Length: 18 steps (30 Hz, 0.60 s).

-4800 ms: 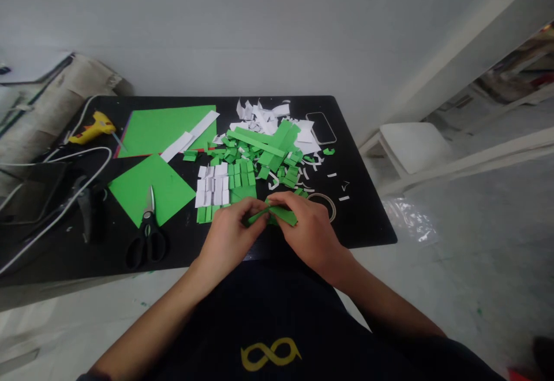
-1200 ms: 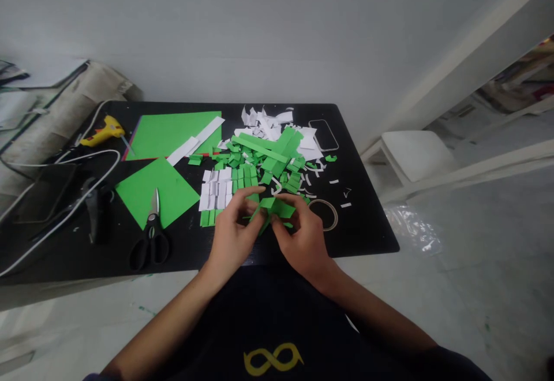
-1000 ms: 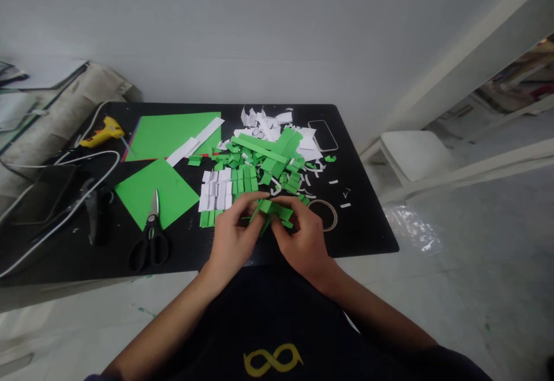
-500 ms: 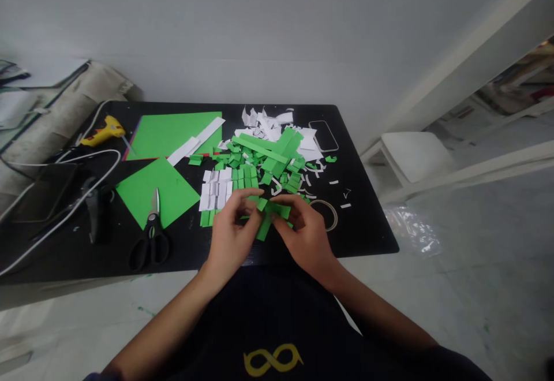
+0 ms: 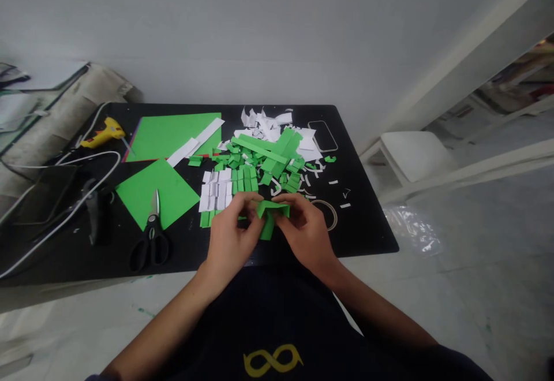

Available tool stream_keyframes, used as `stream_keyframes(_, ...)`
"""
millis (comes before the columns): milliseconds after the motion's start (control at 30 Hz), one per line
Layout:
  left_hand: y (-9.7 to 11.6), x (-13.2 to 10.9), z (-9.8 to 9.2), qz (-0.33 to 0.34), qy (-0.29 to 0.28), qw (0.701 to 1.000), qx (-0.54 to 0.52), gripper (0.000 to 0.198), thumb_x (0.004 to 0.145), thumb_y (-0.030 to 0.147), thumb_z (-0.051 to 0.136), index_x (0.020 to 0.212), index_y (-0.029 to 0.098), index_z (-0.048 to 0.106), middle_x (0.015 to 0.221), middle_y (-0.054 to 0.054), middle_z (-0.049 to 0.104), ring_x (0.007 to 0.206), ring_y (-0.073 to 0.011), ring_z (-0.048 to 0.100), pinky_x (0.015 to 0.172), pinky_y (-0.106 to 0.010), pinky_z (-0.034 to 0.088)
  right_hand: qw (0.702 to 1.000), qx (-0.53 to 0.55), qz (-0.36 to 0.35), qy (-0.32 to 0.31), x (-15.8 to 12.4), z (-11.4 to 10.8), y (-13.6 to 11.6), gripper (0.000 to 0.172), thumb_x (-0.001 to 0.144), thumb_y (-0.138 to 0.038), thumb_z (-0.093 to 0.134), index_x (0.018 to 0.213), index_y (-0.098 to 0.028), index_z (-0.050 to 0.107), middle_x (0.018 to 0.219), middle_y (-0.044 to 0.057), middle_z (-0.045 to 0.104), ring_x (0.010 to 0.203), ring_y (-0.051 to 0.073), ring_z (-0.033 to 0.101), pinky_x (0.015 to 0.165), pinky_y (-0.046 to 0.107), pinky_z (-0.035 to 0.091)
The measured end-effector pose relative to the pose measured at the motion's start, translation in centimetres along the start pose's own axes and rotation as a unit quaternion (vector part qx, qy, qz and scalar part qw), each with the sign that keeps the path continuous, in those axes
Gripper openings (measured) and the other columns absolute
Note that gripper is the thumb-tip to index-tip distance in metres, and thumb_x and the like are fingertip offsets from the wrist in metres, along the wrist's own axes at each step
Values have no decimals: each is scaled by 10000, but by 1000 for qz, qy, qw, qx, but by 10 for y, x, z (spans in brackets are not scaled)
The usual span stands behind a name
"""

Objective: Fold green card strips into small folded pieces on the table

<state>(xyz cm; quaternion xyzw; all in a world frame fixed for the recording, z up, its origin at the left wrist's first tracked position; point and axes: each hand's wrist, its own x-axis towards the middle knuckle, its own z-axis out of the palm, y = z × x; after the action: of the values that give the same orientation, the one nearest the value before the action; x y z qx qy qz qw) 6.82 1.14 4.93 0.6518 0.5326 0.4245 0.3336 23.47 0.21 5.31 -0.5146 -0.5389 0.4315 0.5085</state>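
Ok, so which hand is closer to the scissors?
The left hand. It's to the right of the scissors, not touching them. The right hand is farther right, on the other side of the folded green paper.

- A black tabletop is spread with paper; folded white pieces and folded green pieces are set at the dial's centre.
- At one o'clock, green and white scraps are heaped.
- At eleven, a large green sheet is laid; at ten, a yellow glue gun.
- At nine, a green square is placed cornerwise — overlapped by scissors at eight.
- At three, a ring is partly hidden.
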Motion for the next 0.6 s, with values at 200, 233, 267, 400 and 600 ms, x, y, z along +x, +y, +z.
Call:
stream_keyframes(200, -5, 2, 4, -4, 5, 998, -69, 176, 931, 204, 671, 1103, 241, 668, 810, 25, 681, 695, -128, 644, 627, -210, 501, 999, 47, 8, -9, 0, 1, 4, 121, 923, -215, 722, 1042, -238, 722, 900, 14, 774, 830, 180, 766, 732, 271, 627)
stream_keyframes(233, -5, 3, 4, -4, 5, 997, -79, 189, 931, 205, 675, 1116, 242, 670, 811, 26, 683, 686, -127, 642, 612, -206, 493, 999, 51, 6, -9, 0, 1, 4, 107, 926, -219, 725, 1032, -239, 724, 902, 14, 774, 833, 179, 765, 735, 270, 625)
stream_keyframes(267, -6, 3, 5, -2, 4, 996, -89, 194, 932, 207, 680, 1123, 243, 673, 816, 25, 691, 684, -127, 645, 605, -205, 491, 999, 54, 2, -9, 0, 1, 5, 95, 927, -220, 730, 1020, -240, 728, 907, 13, 776, 841, 178, 766, 743, 269, 624)
stream_keyframes(400, -7, 1, 3, 16, -2, 993, -115, 166, 945, 209, 690, 1107, 244, 697, 858, 10, 748, 703, -135, 690, 611, -214, 514, 996, 83, -12, -8, 1, 0, 5, 92, 910, -218, 768, 993, -257, 772, 949, 11, 795, 898, 183, 773, 800, 279, 632)
stream_keyframes(600, -5, 0, 1, 50, 12, 989, -141, 142, 953, 160, 681, 1068, 225, 734, 879, 1, 797, 724, -136, 744, 620, -213, 558, 989, 140, 22, -50, 1, -9, 0, 168, 898, -188, 756, 1005, -296, 829, 978, -3, 819, 946, 187, 780, 861, 312, 639)
